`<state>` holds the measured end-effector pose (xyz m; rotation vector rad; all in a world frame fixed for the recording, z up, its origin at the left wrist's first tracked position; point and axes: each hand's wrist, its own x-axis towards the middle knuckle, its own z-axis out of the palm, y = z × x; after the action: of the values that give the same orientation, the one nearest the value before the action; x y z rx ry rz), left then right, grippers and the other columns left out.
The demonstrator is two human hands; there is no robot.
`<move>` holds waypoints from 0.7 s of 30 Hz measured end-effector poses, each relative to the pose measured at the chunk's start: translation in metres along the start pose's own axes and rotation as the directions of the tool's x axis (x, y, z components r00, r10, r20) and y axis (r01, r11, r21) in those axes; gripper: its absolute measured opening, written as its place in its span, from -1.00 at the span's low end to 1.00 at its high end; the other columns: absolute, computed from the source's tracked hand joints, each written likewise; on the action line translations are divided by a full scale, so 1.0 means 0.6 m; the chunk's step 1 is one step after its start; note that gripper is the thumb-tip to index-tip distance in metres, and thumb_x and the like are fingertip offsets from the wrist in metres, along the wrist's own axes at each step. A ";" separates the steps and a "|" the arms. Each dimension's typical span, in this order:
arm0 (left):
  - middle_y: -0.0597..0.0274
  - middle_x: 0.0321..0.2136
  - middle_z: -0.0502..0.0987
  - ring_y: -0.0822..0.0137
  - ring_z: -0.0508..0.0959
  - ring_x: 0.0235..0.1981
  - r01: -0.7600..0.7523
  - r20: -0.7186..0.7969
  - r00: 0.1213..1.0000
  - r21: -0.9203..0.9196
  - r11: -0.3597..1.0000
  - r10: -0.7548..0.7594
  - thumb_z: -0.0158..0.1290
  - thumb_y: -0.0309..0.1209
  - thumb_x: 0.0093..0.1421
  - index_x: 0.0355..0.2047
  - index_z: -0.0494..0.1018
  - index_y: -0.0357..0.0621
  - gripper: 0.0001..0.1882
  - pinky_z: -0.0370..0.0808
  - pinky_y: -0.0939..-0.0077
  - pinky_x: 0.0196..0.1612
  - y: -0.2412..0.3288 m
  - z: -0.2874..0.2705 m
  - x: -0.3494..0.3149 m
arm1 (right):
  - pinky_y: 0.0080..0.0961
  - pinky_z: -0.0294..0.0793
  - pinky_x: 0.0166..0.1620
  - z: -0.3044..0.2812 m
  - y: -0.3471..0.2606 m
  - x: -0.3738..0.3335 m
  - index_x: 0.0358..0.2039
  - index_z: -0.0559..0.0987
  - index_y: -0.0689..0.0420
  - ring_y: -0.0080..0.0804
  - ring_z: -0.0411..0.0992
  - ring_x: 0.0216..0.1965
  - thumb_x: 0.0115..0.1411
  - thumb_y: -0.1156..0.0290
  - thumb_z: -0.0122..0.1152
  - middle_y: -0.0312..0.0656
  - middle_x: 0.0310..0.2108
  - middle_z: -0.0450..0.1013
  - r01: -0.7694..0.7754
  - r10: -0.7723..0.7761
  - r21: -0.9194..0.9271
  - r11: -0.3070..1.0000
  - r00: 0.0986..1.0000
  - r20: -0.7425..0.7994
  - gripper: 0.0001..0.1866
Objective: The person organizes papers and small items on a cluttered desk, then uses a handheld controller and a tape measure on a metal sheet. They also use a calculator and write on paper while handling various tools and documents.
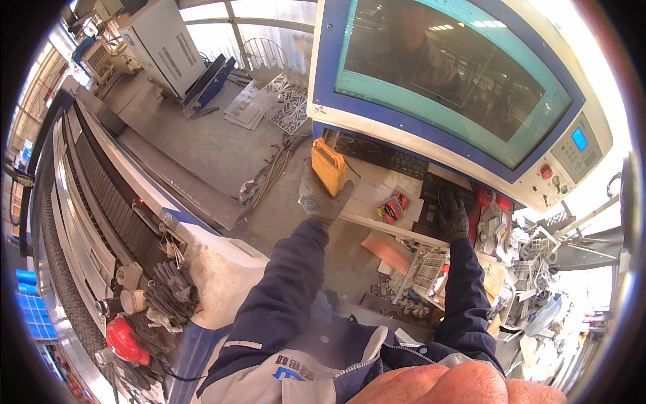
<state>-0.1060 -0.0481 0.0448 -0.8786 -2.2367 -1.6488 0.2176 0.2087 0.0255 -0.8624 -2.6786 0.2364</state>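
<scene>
My left hand [325, 200], in a grey work glove, is closed around a yellow flat case [328, 168] with rounded edges. It holds the case up in front of the left end of the keyboard shelf. Farther right, my right hand [454, 217] in a dark glove lies on a black surface [431, 209] on the shelf, fingers stretched forward; anything under the palm is hidden. Between my hands a red and green small pack [393, 206] sits on pale sheets. A black keyboard [383, 156] stands behind, under the monitor.
A large monitor [444, 74] in a blue and white console rises ahead, with a red knob [546, 172] at its right. At left runs a long machine bed [101, 195]; a red helmet [125, 340] and gloves [171, 293] rest on its near end. Clutter [538, 269] is piled at right.
</scene>
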 end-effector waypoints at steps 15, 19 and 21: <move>-0.18 0.00 0.50 -0.20 0.53 0.01 0.061 0.047 0.997 -0.034 0.998 -0.059 0.49 -0.13 -0.19 0.29 0.22 -0.31 0.09 0.48 -0.05 0.06 0.007 -0.003 0.002 | -0.18 0.27 0.40 0.003 0.002 0.002 0.36 0.42 -0.06 0.03 0.15 0.44 0.25 0.38 0.25 -0.11 0.40 0.26 0.001 0.000 0.051 0.999 1.000 -0.018 -0.37; -0.19 0.02 0.50 -0.21 0.52 0.03 0.033 0.046 0.999 -0.063 0.997 -0.030 0.48 -0.14 -0.18 0.31 0.20 -0.34 0.10 0.48 -0.04 0.08 0.011 -0.005 0.003 | -0.11 0.34 0.36 0.001 -0.004 0.005 0.30 0.49 -0.03 0.07 0.22 0.38 0.25 0.40 0.23 -0.12 0.34 0.34 0.125 -0.130 -0.052 0.991 0.986 -0.108 -0.43; -0.20 0.04 0.49 -0.21 0.52 0.05 0.039 0.064 0.997 -0.052 0.998 -0.036 0.48 -0.15 -0.17 0.32 0.19 -0.35 0.11 0.48 -0.03 0.09 0.010 -0.006 0.001 | -0.11 0.35 0.35 0.001 -0.005 0.007 0.27 0.51 -0.02 0.07 0.24 0.37 0.25 0.40 0.22 -0.11 0.33 0.35 0.173 -0.190 -0.141 0.975 0.975 -0.115 -0.46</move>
<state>-0.1036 -0.0499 0.0507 -0.9193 -2.2738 -1.7274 0.2124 0.2087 0.0267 -0.6381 -2.6530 -0.0363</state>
